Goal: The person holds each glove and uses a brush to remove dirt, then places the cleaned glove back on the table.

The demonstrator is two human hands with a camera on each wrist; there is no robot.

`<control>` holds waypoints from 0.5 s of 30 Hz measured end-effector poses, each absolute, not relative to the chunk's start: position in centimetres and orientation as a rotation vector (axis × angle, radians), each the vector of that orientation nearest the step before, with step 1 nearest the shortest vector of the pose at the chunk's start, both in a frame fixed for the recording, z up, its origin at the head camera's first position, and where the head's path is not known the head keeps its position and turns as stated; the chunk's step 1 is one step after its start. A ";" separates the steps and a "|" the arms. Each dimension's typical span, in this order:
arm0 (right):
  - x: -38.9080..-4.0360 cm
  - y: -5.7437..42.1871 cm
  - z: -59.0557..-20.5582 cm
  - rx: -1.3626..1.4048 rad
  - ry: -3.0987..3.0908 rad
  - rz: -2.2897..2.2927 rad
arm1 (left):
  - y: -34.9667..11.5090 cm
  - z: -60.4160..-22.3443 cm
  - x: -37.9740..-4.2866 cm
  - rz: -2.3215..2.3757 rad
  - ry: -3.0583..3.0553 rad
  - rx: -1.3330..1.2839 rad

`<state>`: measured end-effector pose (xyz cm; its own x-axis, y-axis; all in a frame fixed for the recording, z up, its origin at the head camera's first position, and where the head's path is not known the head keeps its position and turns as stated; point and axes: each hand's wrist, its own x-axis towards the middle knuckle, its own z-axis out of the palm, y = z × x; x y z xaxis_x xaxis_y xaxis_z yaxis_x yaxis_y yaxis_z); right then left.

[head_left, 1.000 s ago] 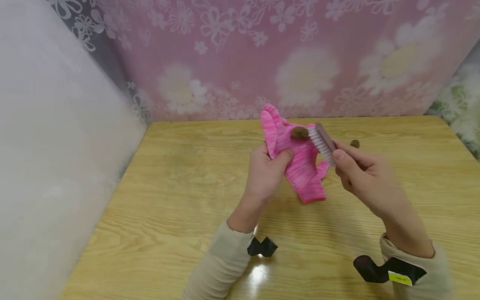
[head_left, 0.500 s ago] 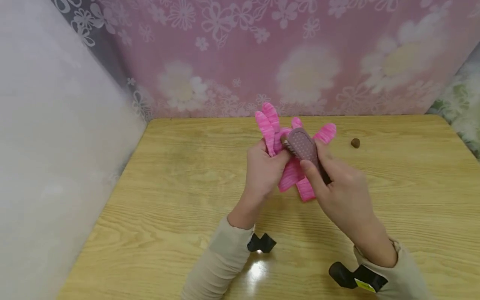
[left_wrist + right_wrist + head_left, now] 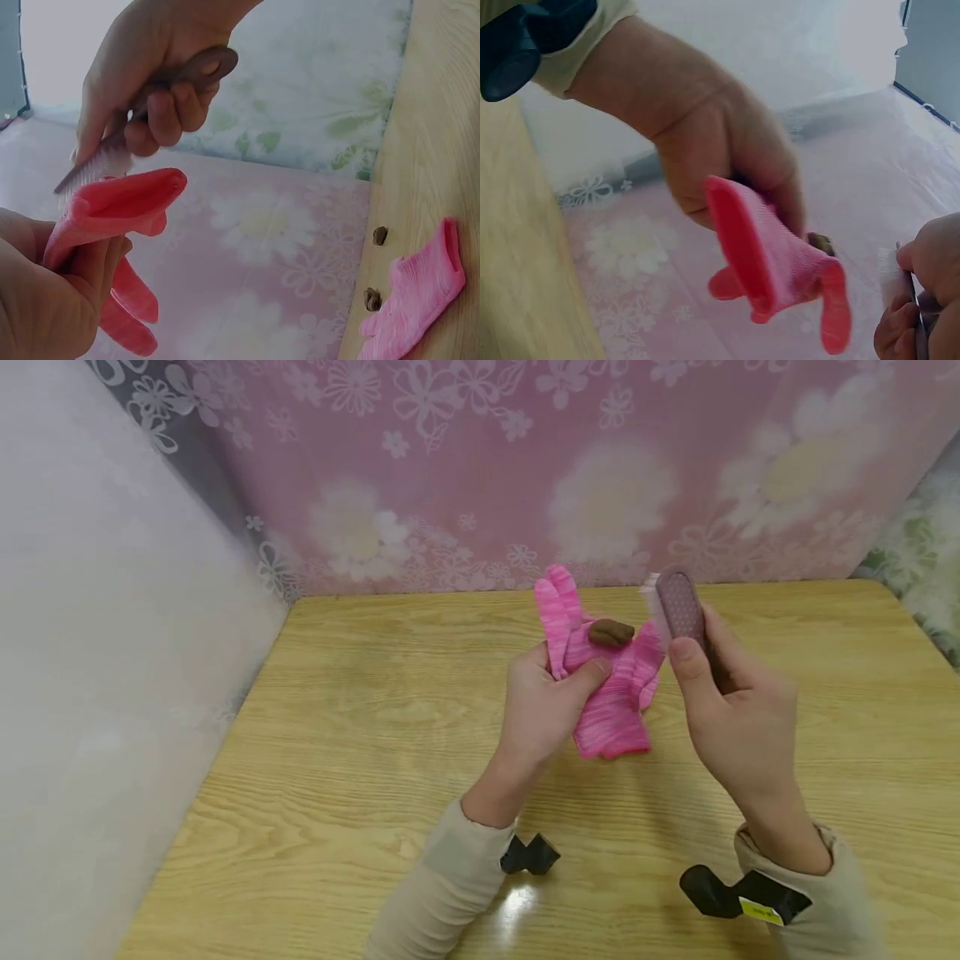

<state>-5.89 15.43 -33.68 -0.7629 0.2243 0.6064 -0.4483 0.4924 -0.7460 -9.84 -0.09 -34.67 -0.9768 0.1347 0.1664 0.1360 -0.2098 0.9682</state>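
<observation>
Right of the brown lump (image 3: 611, 633) on the pink glove (image 3: 611, 718) our left hand (image 3: 547, 706) pinches, our right hand (image 3: 738, 718) grips the brush (image 3: 681, 606), bristles (image 3: 652, 597) leftward.

There are two pink gloves (image 3: 611, 722) (image 3: 420, 289), three brown lumps (image 3: 611, 632) (image 3: 380, 235) (image 3: 372, 299), one brush (image 3: 680, 606) and one table (image 3: 352, 768).

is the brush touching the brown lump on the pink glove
Apart. The right wrist view shows it: a strip of the pink backdrop is visible between the brush and the brown lump.
</observation>
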 end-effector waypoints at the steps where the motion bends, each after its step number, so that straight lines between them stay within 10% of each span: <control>1: -5.7 15.5 -33.5 0.166 -2.075 1.327 | -0.2 -34.6 -9.9 -2.455 -1.952 -0.311; 15: -4.6 14.1 -33.1 0.324 -2.561 0.929 | -0.6 -35.4 -10.9 -2.432 -1.929 -0.349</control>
